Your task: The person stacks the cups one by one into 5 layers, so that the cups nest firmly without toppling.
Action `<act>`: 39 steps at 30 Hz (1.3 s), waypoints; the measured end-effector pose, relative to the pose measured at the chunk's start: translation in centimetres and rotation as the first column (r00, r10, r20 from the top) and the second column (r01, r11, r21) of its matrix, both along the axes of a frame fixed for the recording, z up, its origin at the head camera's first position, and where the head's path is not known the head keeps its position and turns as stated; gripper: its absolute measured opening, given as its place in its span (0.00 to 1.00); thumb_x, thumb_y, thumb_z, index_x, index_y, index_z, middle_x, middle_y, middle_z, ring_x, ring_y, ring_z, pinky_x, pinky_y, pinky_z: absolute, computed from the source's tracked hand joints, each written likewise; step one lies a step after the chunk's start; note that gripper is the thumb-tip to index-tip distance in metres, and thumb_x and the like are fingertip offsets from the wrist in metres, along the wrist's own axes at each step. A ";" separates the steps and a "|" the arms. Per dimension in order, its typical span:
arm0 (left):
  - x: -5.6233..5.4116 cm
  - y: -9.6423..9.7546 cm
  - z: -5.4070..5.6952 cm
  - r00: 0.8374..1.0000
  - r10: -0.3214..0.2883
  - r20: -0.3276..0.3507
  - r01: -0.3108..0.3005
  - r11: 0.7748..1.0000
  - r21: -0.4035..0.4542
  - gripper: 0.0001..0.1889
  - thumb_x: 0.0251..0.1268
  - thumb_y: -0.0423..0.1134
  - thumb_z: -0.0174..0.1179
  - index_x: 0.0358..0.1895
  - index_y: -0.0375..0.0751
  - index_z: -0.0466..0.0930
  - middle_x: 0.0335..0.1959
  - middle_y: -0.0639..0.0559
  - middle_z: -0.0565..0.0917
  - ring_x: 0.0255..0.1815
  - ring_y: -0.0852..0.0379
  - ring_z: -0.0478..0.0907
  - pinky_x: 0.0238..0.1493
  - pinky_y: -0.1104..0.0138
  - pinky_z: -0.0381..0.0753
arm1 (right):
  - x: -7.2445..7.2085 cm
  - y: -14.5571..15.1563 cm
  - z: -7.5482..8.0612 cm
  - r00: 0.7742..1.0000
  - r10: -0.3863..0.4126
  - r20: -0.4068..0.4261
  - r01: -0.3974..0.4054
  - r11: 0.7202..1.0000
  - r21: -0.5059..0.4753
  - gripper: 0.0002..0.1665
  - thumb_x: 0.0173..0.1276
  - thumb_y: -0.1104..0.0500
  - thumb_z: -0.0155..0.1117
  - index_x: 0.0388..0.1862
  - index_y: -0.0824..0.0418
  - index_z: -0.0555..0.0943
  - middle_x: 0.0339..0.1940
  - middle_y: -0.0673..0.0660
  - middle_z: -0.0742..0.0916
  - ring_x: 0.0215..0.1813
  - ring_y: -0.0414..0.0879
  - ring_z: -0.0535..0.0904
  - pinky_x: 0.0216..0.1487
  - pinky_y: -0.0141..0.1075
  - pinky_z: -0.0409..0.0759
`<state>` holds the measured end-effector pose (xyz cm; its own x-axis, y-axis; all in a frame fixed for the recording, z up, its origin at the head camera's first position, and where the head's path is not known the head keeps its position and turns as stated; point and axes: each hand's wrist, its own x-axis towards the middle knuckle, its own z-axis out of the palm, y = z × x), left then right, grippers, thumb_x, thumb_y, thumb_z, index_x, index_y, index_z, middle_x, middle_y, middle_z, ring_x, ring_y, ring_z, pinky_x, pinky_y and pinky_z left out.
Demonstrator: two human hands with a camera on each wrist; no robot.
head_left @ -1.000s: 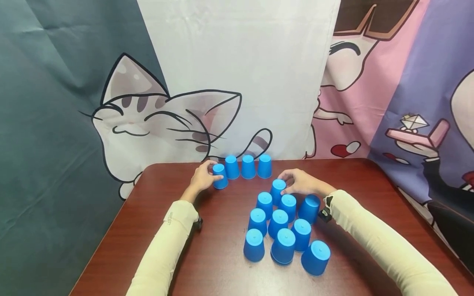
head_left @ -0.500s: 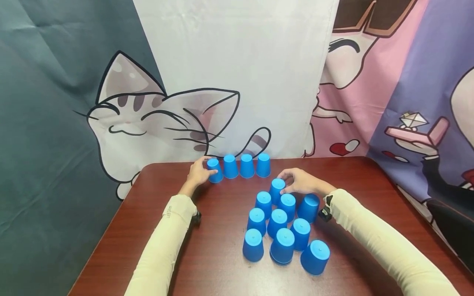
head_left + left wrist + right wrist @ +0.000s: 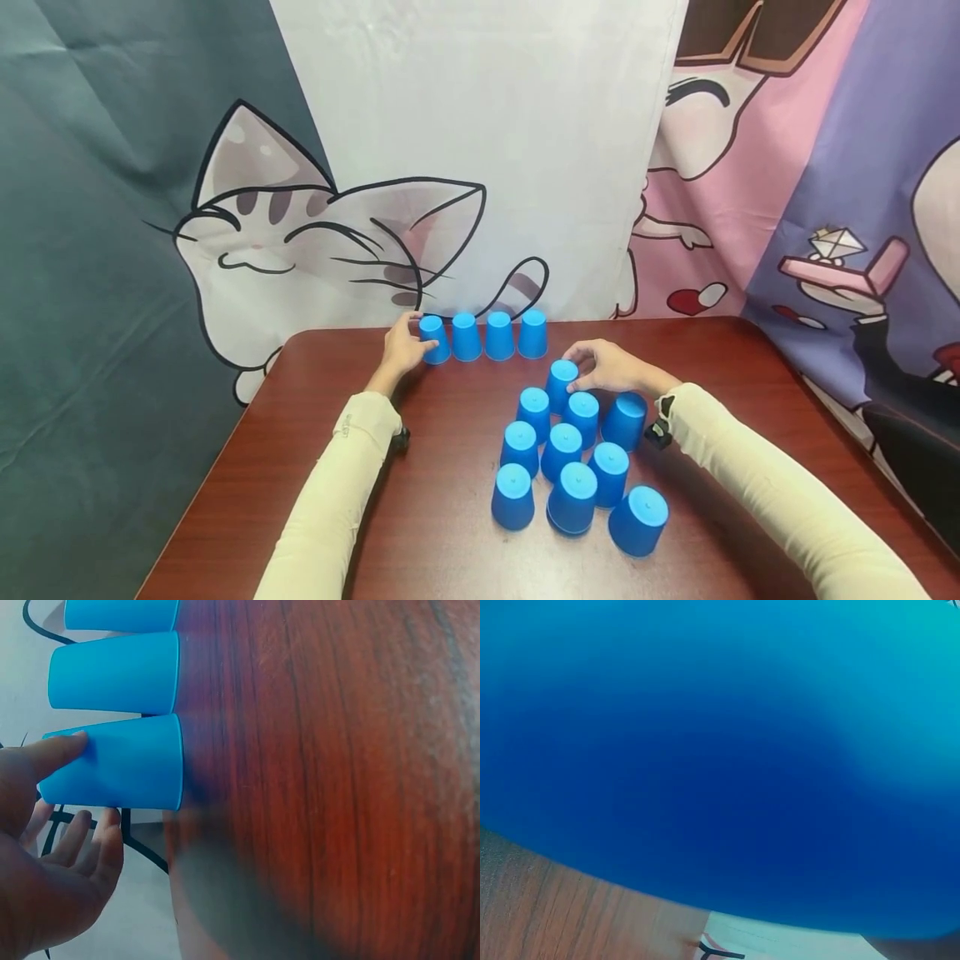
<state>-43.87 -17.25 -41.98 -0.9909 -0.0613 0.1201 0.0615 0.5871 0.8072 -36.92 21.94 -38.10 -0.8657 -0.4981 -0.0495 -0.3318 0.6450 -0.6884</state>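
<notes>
At the left end of a back row of upside-down blue cups, my left hand (image 3: 402, 348) holds the end cup (image 3: 434, 340). In the left wrist view, the thumb (image 3: 56, 752) lies on that cup's side and the other fingertips are right at its opposite side. The cup's wide rim stands at the table. Farther right, my right hand (image 3: 609, 367) grips another upside-down blue cup (image 3: 561, 387) at the back tip of a cluster, thumb on the near side and fingers curled behind. A large blurred blue cup (image 3: 705, 787) fills most of the right wrist view and hides the fingers.
Three more cups continue the back row, the rightmost cup (image 3: 533, 335) among them. Several upside-down cups, such as the front one (image 3: 513, 497), stand close together before my right hand; one cup (image 3: 625, 422) sits near the right wrist. A printed cloth (image 3: 480, 167) hangs behind the brown table (image 3: 420, 500).
My left hand has moved the cup back and left, into line with the back row. The left fingers now sit more to the cup's left side. The right hand stays on its cup.
</notes>
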 end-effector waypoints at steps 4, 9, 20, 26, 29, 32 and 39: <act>0.0 0.0 -0.3 1.000 -0.005 -0.008 0.005 1.000 0.023 0.32 0.62 0.34 0.69 0.68 0.39 0.67 0.65 0.37 0.73 0.58 0.37 0.78 0.57 0.48 0.78 | 0.0 -0.1 -0.2 1.000 -0.016 0.001 0.016 1.000 0.004 0.30 0.57 0.46 0.77 0.56 0.53 0.79 0.51 0.54 0.85 0.52 0.53 0.83 0.51 0.56 0.81; 0.1 0.0 -0.3 1.000 -0.002 -0.014 0.002 0.999 0.043 0.29 0.62 0.32 0.68 0.65 0.38 0.69 0.64 0.36 0.74 0.58 0.38 0.79 0.57 0.49 0.79 | -0.2 0.0 0.1 1.000 -0.016 -0.008 0.016 1.000 -0.003 0.31 0.57 0.46 0.77 0.56 0.54 0.78 0.52 0.54 0.85 0.54 0.54 0.83 0.52 0.57 0.81; 0.0 0.1 -0.6 1.000 -0.010 -0.003 0.010 0.999 0.031 0.26 0.63 0.32 0.67 0.63 0.35 0.71 0.63 0.35 0.76 0.58 0.40 0.80 0.57 0.52 0.79 | -1.2 1.0 0.8 0.992 -0.121 -0.032 0.122 0.992 0.022 0.30 0.60 0.49 0.76 0.56 0.62 0.78 0.52 0.62 0.85 0.54 0.60 0.82 0.51 0.55 0.82; 0.0 0.2 -0.7 1.000 -0.017 -0.005 0.017 0.999 0.028 0.24 0.62 0.31 0.67 0.62 0.34 0.73 0.60 0.36 0.79 0.57 0.41 0.81 0.57 0.53 0.79 | -1.6 1.8 1.5 0.961 -0.273 -0.035 0.273 0.962 0.021 0.32 0.61 0.50 0.75 0.56 0.67 0.77 0.52 0.69 0.83 0.55 0.64 0.80 0.52 0.56 0.80; 0.0 0.3 -0.7 1.000 -0.016 -0.006 0.016 1.000 0.027 0.24 0.62 0.31 0.67 0.61 0.33 0.73 0.60 0.36 0.79 0.56 0.42 0.81 0.57 0.54 0.79 | -1.9 2.1 1.8 0.957 -0.287 -0.045 0.288 0.958 0.014 0.32 0.61 0.50 0.74 0.56 0.69 0.77 0.52 0.70 0.83 0.54 0.65 0.80 0.53 0.56 0.80; 0.0 0.5 -0.7 1.000 -0.021 -0.006 0.021 0.999 0.028 0.23 0.62 0.31 0.67 0.61 0.33 0.74 0.59 0.36 0.79 0.56 0.41 0.82 0.57 0.53 0.79 | -2.2 2.3 1.9 0.957 -0.286 -0.046 0.287 0.958 0.008 0.33 0.61 0.50 0.74 0.56 0.69 0.77 0.52 0.70 0.83 0.55 0.65 0.79 0.54 0.56 0.80; 0.0 1.0 -0.6 1.000 -0.026 -0.002 0.026 0.999 0.022 0.22 0.63 0.31 0.67 0.60 0.33 0.75 0.59 0.35 0.80 0.55 0.42 0.82 0.57 0.53 0.79 | -3.0 2.9 1.8 0.949 -0.315 -0.019 0.315 0.949 0.005 0.33 0.61 0.51 0.74 0.58 0.69 0.76 0.53 0.71 0.82 0.56 0.66 0.78 0.55 0.55 0.80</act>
<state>-43.90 -16.29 -42.56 -0.9920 -0.0384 0.1202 0.0774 0.5673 0.8199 -39.88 24.87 -36.34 -0.9792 -0.1998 -0.0358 -0.1229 0.7243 -0.6785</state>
